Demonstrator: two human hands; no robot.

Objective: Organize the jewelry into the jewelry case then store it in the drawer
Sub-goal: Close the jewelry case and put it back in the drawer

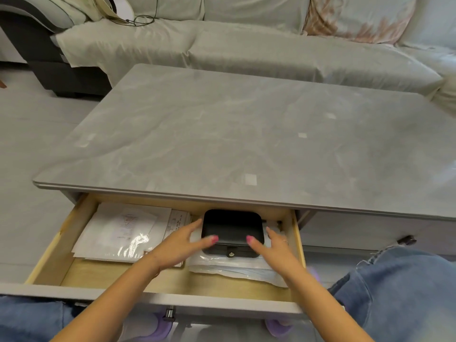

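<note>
Writing: some printed lines are on the papers (123, 228) in the drawer, but they are too small and blurred for me to read; I see no brand on the jewelry case.
Jewelry case (233, 230): black, its lid closed, with one round metal snap on the front flap. It lies inside the open drawer, near the right back corner, on top of a clear plastic packet (237, 266).
Drawer (49, 257): wooden inside, pulled out from under the grey table top (222, 134). The left half holds the stack of papers (one part is in shiny plastic); the right half holds the packet and the case.
My left hand (182, 245): fingers straight and relaxed, at the left side of the case, thumb tip at its front edge; it grasps nothing.
My right hand (271, 248): also released, fingers straight, at the right side of the case, thumb tip near the front edge.
Drawer front: grey, with a small dark knob (169, 314) at its lower edge.
</note>
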